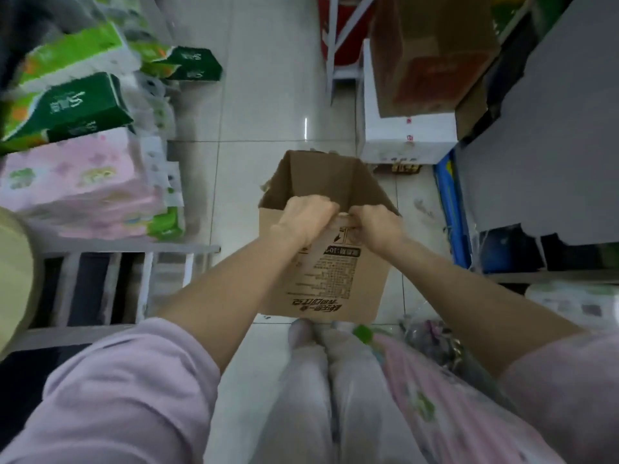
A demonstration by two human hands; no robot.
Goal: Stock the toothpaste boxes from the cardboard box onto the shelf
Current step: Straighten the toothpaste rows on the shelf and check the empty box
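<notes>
Both hands closed on the near top edge of the cardboard box (321,269), side by side and almost touching. Left hand (303,220) curled tight over the rim, fingers folded down inside the opening, thumb side pressed against the printed outer wall. Right hand (376,229) likewise clenched, pinching the same edge just right of the left grip, knuckles up. Neither grip spread; both pressed together on cardboard.

Box open at the top, held upright above the tiled floor (268,128), its far flaps standing up beyond the grips. Interior below the grips dark brown; contents not discernible, possibly empty, though blur and shadow leave that unsure. Printed text on the near wall, directly beneath both grips, upside down from this view.

Left of the grips, a shelf (100,249) stacked with pink tissue packs (77,182) and, farther up, green tissue packs (73,105). Beyond and right of the grips, a white carton (405,142) on the floor with a brown carton (432,55) on top. Right of the grips, a grey shelf panel (542,145). Below the grips, pale trouser legs (335,396) and lilac sleeves (127,396) pushed up the forearms.
</notes>
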